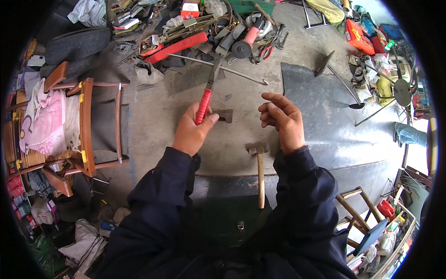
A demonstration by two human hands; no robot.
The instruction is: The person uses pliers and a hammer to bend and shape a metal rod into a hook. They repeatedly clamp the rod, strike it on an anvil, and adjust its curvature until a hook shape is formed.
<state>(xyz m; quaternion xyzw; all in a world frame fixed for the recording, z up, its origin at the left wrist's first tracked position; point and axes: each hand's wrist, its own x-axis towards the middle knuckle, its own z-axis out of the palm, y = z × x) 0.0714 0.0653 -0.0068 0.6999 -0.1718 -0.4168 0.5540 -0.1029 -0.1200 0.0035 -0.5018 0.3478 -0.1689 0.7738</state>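
Red-handled tool [207, 94]: likely stiff, head-heavy; your left hand [191, 131] grips its handle [203, 108] (best hold). Right hand [287, 126], right of it, half-curled, empty.

The tool [207, 95] has a red, ribbed grip and a dark metal upper part, slim just above the grip and broader toward its far end. It is held at a slant in the left hand [190, 131], the grip's lower end showing by the thumb and the metal end pointing away from the body and slightly right. Its grip lies on the near side of the rod [244, 76], and its metal end overlaps the rod in view; contact cannot be told.
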